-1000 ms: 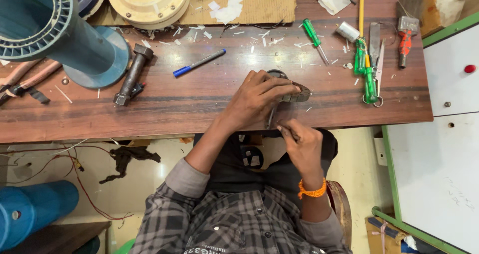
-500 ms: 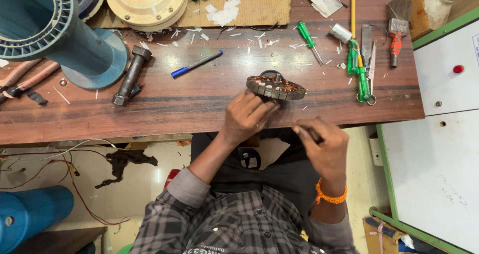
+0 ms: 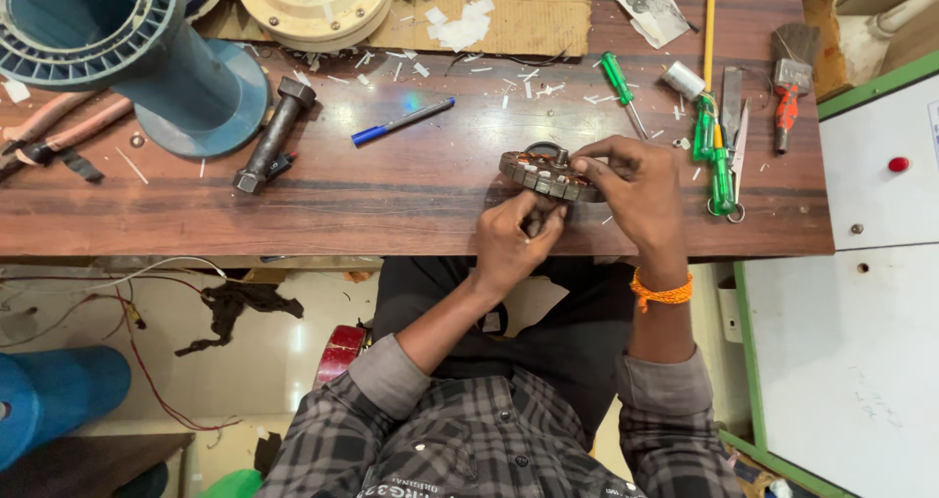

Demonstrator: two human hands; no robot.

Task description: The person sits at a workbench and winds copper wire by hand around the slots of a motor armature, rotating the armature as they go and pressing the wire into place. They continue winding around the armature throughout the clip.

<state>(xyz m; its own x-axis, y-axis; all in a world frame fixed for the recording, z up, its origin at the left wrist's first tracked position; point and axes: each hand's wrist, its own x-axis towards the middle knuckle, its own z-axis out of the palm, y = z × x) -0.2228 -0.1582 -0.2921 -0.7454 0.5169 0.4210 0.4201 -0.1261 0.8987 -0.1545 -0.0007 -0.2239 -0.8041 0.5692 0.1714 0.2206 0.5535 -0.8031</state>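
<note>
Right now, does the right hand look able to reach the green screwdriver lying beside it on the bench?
Probably yes. The right hand rests on the round stator, and the green screwdriver lies just to its right on bare wood, with nothing between them.

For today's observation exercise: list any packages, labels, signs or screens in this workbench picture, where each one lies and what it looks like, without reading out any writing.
Small printed packet: far edge of the wooden bench, right of the cardboard; crumpled, white with grey and red print.
Cardboard sheet: flat at the bench's far edge; brown, strewn with white paper scraps.
Signs or screens: none visible.
</note>
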